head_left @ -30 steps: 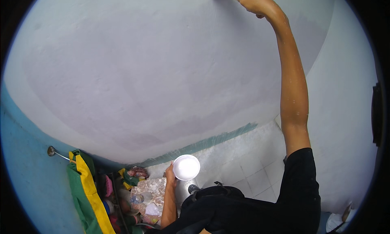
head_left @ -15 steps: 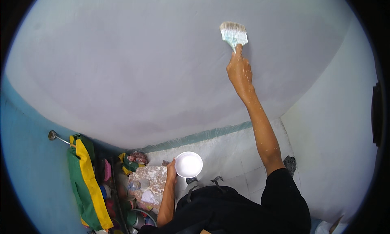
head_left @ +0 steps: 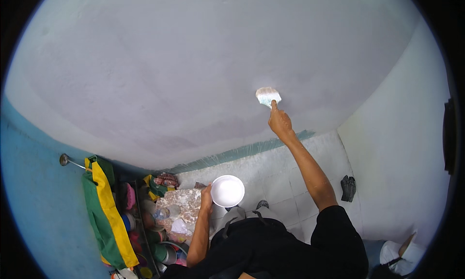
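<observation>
My right hand (head_left: 281, 123) is closed around the handle of a wide paintbrush (head_left: 267, 96), one finger stretched along its back. The bristles point up the wall and lie against it, or very close. White paint covers the lower part of the brush. The wall (head_left: 160, 80) is pale with a greyish lilac tone over its middle. Lower down, my left hand (head_left: 207, 196) grips the rim of a round white tub (head_left: 227, 191), which looks to have white paint inside. Most of those fingers are hidden by the tub.
Beside the tub lies a paint-spattered board (head_left: 186, 204) with a plastic bottle. A green-and-yellow cloth (head_left: 109, 211) hangs at left below a ladle (head_left: 64, 160), near a rack of pots. Dark footwear (head_left: 348, 188) stands at right. A person's arm (head_left: 406, 245) shows lower right.
My right hand has brought the paintbrush down the wall and slightly left. The tub has shifted slightly up and right in view. More of a person shows at lower right.
</observation>
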`<state>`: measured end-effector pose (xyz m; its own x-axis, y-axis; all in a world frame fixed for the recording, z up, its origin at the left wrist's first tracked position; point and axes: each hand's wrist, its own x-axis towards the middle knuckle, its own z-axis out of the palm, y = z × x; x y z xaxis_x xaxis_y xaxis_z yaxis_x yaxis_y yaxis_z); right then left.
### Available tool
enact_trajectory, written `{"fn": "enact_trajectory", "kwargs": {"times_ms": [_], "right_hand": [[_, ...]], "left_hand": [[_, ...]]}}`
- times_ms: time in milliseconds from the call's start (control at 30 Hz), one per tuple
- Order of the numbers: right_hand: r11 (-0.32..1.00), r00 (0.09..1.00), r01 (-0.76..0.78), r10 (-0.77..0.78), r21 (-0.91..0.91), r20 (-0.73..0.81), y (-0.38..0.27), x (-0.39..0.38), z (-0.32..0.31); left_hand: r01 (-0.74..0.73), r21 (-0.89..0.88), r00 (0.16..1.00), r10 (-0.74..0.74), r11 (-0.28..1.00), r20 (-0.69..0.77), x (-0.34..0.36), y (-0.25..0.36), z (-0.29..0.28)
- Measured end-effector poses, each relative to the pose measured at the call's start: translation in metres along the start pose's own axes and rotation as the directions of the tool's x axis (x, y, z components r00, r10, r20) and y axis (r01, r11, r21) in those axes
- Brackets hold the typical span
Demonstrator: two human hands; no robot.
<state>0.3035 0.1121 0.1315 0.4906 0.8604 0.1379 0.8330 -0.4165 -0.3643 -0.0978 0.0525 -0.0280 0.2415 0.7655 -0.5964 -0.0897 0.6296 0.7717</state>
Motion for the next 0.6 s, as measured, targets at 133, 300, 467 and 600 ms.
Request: {"fn": "enact_trajectory", "kwargs": {"times_ms": [133, 300, 467, 600], "right_hand": [[0.995, 0.995, 0.101, -0.101, -0.021, 0.005, 0.006, 0.028, -0.058], [0.932, 0.971, 0.232, -0.238, -0.279, 0.012, -0.041, 0.093, -0.213], [0.980, 0.994, 0.057, -0.075, -0.193, -0.086, -0.089, 0.080, -0.353], [0.976, 0.935, 0.038, -0.110, -0.215, -0.336, -0.099, 0.067, -0.412]], "left_hand": [[-0.011, 0.052, 1.000, 0.011, 0.999, 0.005, -0.004, 0.001, 0.011], [-0.057, 0.029, 0.998, 0.056, 0.998, 0.029, 0.000, 0.009, 0.016], [-0.068, -0.054, 0.997, 0.070, 0.996, 0.017, -0.001, 0.013, 0.019], [-0.070, -0.018, 0.997, 0.070, 0.997, 0.016, -0.005, 0.015, 0.021]]}}
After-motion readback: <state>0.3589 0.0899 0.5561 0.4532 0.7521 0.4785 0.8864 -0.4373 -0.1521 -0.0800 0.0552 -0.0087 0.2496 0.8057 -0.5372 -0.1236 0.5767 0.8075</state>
